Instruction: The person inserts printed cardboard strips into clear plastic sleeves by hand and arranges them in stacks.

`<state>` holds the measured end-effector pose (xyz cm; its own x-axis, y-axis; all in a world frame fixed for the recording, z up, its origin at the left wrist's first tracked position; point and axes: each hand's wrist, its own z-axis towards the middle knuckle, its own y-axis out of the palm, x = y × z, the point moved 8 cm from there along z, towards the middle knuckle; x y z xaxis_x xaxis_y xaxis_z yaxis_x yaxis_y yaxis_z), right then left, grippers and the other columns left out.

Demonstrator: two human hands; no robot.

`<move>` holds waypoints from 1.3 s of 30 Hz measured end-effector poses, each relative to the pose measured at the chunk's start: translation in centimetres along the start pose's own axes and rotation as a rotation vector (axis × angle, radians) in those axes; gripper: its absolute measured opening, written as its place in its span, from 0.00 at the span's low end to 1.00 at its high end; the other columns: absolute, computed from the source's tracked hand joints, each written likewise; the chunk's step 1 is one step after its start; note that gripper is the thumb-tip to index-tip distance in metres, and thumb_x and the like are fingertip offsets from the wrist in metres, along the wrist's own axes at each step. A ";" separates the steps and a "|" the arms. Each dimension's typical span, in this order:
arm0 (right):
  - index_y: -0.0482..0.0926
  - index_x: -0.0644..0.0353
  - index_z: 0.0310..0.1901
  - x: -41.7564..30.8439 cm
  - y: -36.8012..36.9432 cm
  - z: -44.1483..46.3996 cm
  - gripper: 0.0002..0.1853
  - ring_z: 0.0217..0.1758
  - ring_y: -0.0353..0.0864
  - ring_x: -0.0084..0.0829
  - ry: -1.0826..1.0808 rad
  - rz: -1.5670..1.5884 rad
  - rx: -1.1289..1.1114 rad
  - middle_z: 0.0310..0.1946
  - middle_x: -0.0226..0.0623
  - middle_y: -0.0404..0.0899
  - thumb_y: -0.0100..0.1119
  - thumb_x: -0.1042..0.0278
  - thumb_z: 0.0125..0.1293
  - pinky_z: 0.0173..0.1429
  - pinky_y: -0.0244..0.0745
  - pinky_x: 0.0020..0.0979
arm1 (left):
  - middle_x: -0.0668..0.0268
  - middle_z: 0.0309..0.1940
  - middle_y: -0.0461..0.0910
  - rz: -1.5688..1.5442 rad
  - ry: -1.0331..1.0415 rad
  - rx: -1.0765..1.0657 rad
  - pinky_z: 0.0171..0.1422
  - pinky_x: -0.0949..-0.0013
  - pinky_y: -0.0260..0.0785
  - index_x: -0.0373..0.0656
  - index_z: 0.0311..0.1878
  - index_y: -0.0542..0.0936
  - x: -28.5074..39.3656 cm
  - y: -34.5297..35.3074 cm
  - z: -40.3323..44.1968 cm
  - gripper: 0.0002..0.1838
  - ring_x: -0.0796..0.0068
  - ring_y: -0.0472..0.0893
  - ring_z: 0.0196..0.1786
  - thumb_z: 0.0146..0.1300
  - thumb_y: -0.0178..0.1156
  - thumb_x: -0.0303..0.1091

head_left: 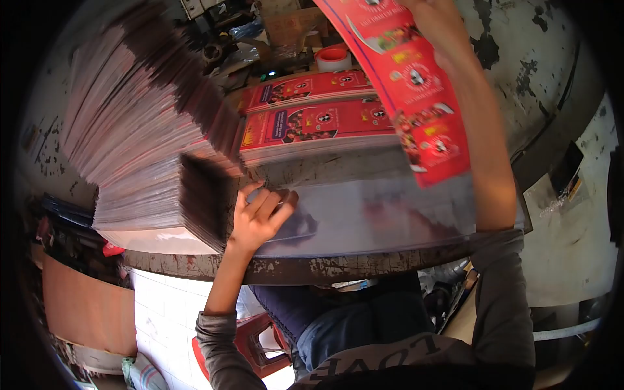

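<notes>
Pinkish-edged sheets lean fanned at left; beside them, the left hand hangs half-open, fingers loosely curled, near clear plastic sheeting. Beyond lie 2 red-topped stacks. Rightmost, the right hand, fingertips cropped, grips a raised red printed strip.

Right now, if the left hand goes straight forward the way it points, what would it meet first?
Probably the near edge of the front red printed stack, though the height of the left hand is unclear.
</notes>
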<state>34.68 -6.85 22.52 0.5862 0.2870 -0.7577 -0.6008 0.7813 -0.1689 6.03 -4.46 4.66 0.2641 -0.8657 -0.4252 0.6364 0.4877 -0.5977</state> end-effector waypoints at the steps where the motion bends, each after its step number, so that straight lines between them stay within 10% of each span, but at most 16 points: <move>1: 0.78 0.66 0.30 -1.1 0.4 0.4 0.13 0.26 0.72 0.19 -0.074 0.175 0.078 0.21 0.29 0.76 0.54 0.65 0.66 0.31 0.67 0.25 | 0.78 0.22 0.70 0.007 0.051 0.032 0.54 0.68 0.64 0.55 0.30 0.76 0.6 -0.5 0.1 0.08 0.84 0.74 0.28 0.47 0.61 0.28; 6: 0.78 0.68 0.30 -3.0 5.9 2.5 0.13 0.26 0.74 0.22 -0.310 0.184 0.134 0.22 0.34 0.78 0.55 0.65 0.65 0.31 0.67 0.28 | 0.80 0.48 0.78 0.056 0.174 0.117 0.59 0.66 0.59 0.59 0.28 0.72 2.1 -0.9 0.3 0.10 0.85 0.77 0.40 0.48 0.61 0.29; 12: 0.79 0.67 0.33 -5.6 10.7 -2.6 0.13 0.29 0.74 0.23 -0.302 0.156 -0.024 0.26 0.33 0.80 0.55 0.63 0.65 0.36 0.69 0.33 | 0.79 0.45 0.78 0.001 0.008 0.082 0.50 0.66 0.59 0.54 0.32 0.76 0.5 -0.5 -0.8 0.08 0.82 0.75 0.42 0.49 0.62 0.30; 18: 0.78 0.66 0.31 -5.2 10.0 -3.5 0.16 0.29 0.81 0.44 -0.352 -0.002 0.015 0.20 0.46 0.78 0.60 0.57 0.58 0.36 0.72 0.40 | 0.75 0.40 0.77 -0.039 -0.207 0.129 0.44 0.64 0.58 0.50 0.34 0.77 -1.0 -0.9 -0.6 0.07 0.72 0.74 0.41 0.50 0.62 0.29; 39: 0.72 0.60 0.32 4.3 -3.6 -13.7 0.14 0.17 0.71 0.40 -0.245 -0.658 -0.438 0.14 0.38 0.69 0.60 0.58 0.62 0.26 0.65 0.36 | 0.63 0.25 0.79 -0.316 -0.649 -0.038 0.26 0.59 0.69 0.45 0.33 0.76 -6.4 1.5 2.0 0.05 0.58 0.79 0.26 0.60 0.60 0.34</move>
<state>31.91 -16.08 11.27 0.9635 -0.0019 -0.2676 -0.2207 0.5597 -0.7987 6.73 1.58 7.88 0.4562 -0.8529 0.2540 0.7307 0.1961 -0.6539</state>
